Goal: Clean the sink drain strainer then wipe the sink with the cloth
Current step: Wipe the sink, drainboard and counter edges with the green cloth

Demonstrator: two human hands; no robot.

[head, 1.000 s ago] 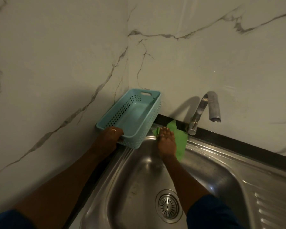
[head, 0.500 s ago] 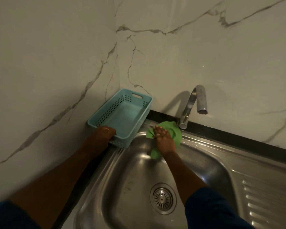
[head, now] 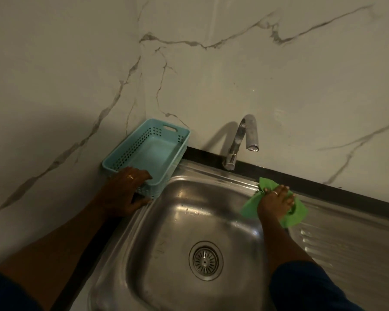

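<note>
Biggest thing in view is the marble-look wall (head: 211, 75) with grey veins, wrapping the corner behind everything. Below it sits the stainless steel sink (head: 144, 254), square basin with a ribbed drainboard (head: 350, 245) off to the right side. A black strip (head: 323, 187) runs between the wall and the steel along the back edge.

Tucked into the corner at the back left is a light blue plastic basket (head: 153, 151), perforated sides, nothing in it, sitting right at the edge of the basin. The chrome faucet (head: 243, 138) curves up from the back rim, spout pointing down.

The green cloth (head: 296, 217) is at the basin's back right corner, spread over the rim where the drainboard starts. The right hand (head: 275, 204) is pressed flat on top of it, fingers spread and extended, not bunching it up, ring visible on one finger.

The left hand (head: 124, 191) is hooked over the near rim of the basket, fingers curled inside over the edge and thumb down along the sink edge, also wearing a ring.

The drain strainer (head: 206, 261) sits in place at the bottom of the basin, well apart from both hands.
</note>
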